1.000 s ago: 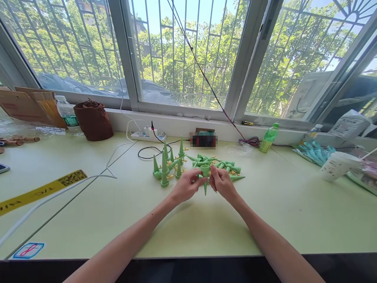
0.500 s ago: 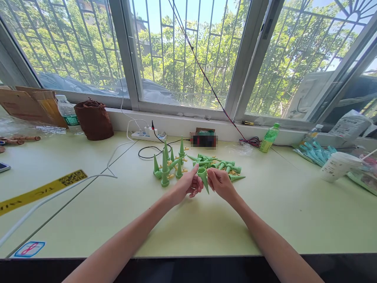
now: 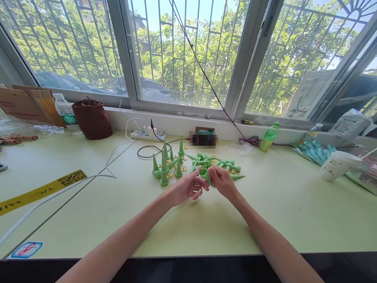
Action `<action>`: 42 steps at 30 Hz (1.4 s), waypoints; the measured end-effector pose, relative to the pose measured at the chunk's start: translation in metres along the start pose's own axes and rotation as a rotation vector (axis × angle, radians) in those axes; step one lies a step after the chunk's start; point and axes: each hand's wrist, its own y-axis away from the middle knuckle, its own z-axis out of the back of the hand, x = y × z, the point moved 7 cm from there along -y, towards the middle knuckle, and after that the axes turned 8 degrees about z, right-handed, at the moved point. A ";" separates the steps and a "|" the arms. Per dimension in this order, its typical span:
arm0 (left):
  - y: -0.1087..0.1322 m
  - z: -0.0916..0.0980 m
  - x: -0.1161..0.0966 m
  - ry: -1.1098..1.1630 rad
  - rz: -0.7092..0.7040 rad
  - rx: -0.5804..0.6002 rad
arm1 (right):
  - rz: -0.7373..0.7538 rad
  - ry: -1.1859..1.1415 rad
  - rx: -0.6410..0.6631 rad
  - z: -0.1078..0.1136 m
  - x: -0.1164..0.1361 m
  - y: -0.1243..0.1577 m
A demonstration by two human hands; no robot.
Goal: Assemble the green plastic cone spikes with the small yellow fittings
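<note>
Between my two hands is a green plastic plant watering spike [image 3: 204, 173], its round open end facing up toward me and its tip slanting down to the right. My left hand [image 3: 188, 186] holds it from the left with thumb and fingers, the lower fingers loosely curled. On the other side, my right hand [image 3: 223, 181] pinches the spike near its rim; the spot under those fingertips is hidden. Left of my hands, several watering spikes [image 3: 164, 167] with yellow valves stand point-up. Behind my hands lies a loose pile of more green spikes [image 3: 228, 165].
A power strip [image 3: 147, 134] with a black cable [image 3: 140, 152] sits by the window ledge. At right stand a green bottle [image 3: 269, 137] and a white cup [image 3: 338, 165]. On the left are a brown pouch [image 3: 92, 120], a white cable [image 3: 110, 159] and yellow tape [image 3: 44, 192].
The spike has tilted in my hands, so its tip points more to the right and shows less. My left fingers have shifted over its front, and my right hand has moved slightly.
</note>
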 end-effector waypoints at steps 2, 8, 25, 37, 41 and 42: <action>0.000 0.002 0.001 0.020 -0.002 -0.016 | 0.002 0.007 -0.003 0.001 0.000 0.000; -0.001 0.006 0.003 0.075 0.022 -0.061 | 0.006 0.058 -0.005 0.002 0.000 0.000; 0.015 0.002 -0.028 -0.528 -0.436 -0.334 | -0.078 0.049 -0.086 0.003 -0.004 0.000; 0.014 -0.001 -0.033 -0.530 -0.508 -0.423 | -0.167 -0.119 -0.139 -0.001 -0.015 0.001; 0.012 0.005 -0.033 -0.470 -0.465 -0.482 | -0.151 -0.172 -0.139 0.000 -0.015 0.000; 0.011 0.006 -0.031 -0.453 -0.421 -0.473 | -0.137 -0.165 -0.129 0.001 -0.014 0.000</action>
